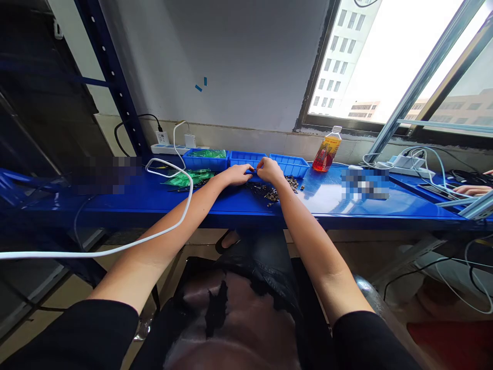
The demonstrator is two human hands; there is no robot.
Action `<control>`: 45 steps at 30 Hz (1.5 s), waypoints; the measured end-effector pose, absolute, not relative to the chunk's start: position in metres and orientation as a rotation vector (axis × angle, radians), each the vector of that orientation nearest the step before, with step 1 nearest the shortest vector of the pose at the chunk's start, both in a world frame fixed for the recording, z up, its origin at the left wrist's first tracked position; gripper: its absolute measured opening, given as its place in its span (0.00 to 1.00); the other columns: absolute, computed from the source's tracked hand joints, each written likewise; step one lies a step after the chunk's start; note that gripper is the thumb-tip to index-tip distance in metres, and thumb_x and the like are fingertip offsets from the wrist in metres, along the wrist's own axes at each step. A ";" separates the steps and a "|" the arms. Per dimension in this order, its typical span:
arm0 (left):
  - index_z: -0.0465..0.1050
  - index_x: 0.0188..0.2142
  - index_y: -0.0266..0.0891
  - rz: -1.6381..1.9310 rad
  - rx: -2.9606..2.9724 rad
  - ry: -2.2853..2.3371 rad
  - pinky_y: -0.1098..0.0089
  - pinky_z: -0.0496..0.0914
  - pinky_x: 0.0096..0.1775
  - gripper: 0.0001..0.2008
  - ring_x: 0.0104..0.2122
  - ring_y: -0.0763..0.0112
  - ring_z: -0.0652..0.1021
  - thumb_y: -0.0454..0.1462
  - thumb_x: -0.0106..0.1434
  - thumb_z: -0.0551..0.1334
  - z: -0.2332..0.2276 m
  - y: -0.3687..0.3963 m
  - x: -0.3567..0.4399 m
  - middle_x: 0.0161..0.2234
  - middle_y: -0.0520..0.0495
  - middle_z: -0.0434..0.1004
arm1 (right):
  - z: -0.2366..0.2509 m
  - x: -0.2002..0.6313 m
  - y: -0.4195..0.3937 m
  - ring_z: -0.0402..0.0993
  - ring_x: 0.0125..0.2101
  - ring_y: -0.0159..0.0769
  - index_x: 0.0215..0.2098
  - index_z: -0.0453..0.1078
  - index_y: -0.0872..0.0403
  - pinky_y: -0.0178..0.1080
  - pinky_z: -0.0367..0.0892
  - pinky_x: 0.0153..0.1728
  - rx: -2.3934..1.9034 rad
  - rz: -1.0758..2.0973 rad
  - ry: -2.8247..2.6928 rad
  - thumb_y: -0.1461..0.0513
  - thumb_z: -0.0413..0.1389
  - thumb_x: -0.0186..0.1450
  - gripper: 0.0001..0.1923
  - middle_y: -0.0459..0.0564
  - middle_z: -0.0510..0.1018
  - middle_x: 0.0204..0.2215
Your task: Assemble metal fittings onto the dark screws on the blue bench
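Two hands: I had my left hand (239, 174) and right hand (269, 170) almost touching near the shelf's (346, 205) back edge.
Grip: both pinched something too small to tell.
Beside: small dark parts (271, 191) by the right hand.

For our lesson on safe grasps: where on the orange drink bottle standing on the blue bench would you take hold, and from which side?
Grip the orange drink bottle around its labelled body, below the white cap. It stands nearly upright with the wall behind and a blue bin close on its left, so coming from the front, over the bare blue bench, looks clearest. The left hand and right hand are busy beside small dark parts.
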State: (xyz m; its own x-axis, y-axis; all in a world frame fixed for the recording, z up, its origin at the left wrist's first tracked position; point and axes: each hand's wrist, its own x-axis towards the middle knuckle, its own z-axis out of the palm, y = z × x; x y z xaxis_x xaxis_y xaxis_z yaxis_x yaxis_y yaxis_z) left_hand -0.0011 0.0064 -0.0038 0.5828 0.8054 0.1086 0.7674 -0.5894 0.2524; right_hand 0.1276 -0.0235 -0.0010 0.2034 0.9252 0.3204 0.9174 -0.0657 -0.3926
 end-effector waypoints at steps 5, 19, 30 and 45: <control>0.60 0.56 0.45 0.323 2.638 1.335 0.71 0.64 0.50 0.22 0.49 0.66 0.72 0.39 0.62 0.51 -0.005 0.008 -0.001 0.51 0.48 0.71 | -0.001 0.128 -0.024 0.71 0.39 0.39 0.34 0.69 0.51 0.38 0.65 0.37 -1.969 0.013 -1.704 0.64 0.53 0.56 0.08 0.50 0.75 0.39; 0.60 0.56 0.44 0.314 2.623 1.348 0.71 0.65 0.50 0.21 0.48 0.66 0.73 0.39 0.62 0.51 -0.004 0.005 -0.001 0.51 0.48 0.71 | -0.002 0.127 -0.023 0.72 0.38 0.38 0.34 0.69 0.51 0.37 0.65 0.36 -1.985 -0.003 -1.710 0.66 0.52 0.55 0.09 0.50 0.76 0.39; 0.61 0.56 0.42 0.320 2.627 1.335 0.70 0.63 0.51 0.21 0.51 0.64 0.71 0.38 0.62 0.51 -0.005 0.006 -0.001 0.53 0.46 0.69 | -0.002 0.127 -0.023 0.72 0.39 0.38 0.34 0.69 0.51 0.37 0.66 0.37 -1.989 -0.005 -1.713 0.66 0.52 0.56 0.09 0.50 0.76 0.39; 0.64 0.53 0.39 0.283 2.656 1.348 0.70 0.63 0.51 0.19 0.50 0.65 0.71 0.38 0.63 0.50 -0.003 0.005 0.000 0.52 0.46 0.70 | -0.004 0.127 -0.021 0.72 0.40 0.38 0.37 0.70 0.52 0.36 0.65 0.38 -1.989 0.004 -1.793 0.66 0.51 0.55 0.12 0.50 0.76 0.40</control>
